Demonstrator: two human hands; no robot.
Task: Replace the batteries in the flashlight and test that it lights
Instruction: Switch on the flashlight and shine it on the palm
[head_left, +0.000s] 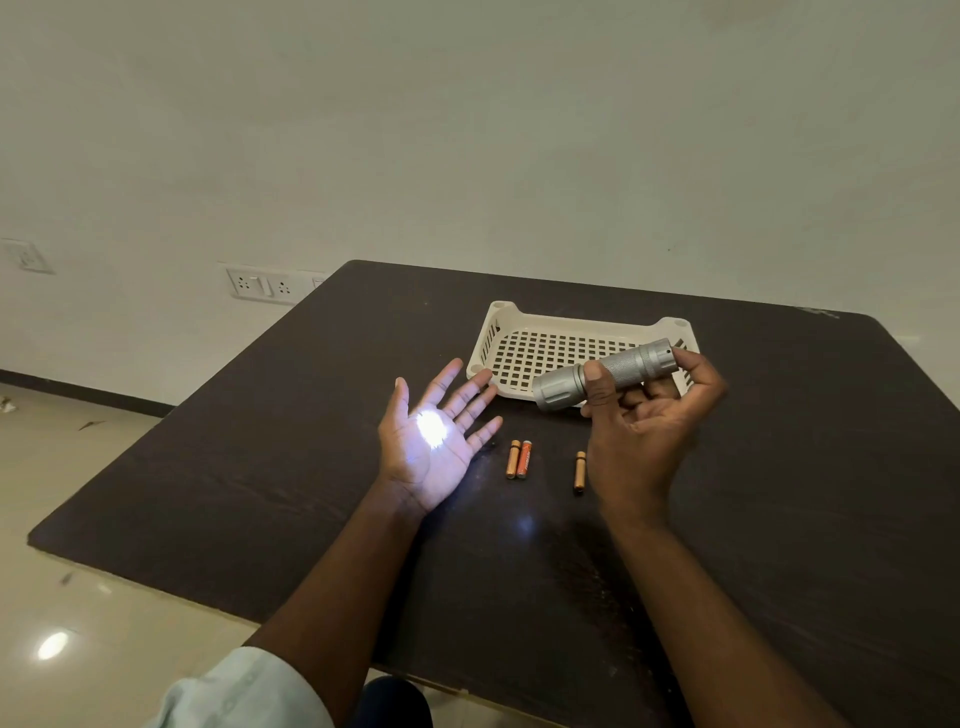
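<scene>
1. Left of centre in the frame, the left hand (434, 439) lies palm up just above the bench (260, 467), its fingers (447, 376) spread wide and holding nothing. A bright white spot sits on the palm.
2. That spot looks to me like the beam, so the test step is in hand. To do it well, I would keep the palm steady and near the lens and hold the beam on it long enough to be sure the light does not flicker.
3. Centre frame, on the bench: three AA batteries (519, 459), two touching side by side and one apart to their right. I take these for the old cells.
4. Above them, one cream slotted basket (519, 343), with nothing visible inside it.
5. Right of centre, the right hand (641, 415) grips one silver flashlight (608, 373), thumb and fingers curled round its barrel, lens end aimed left and down toward the open palm.
</scene>
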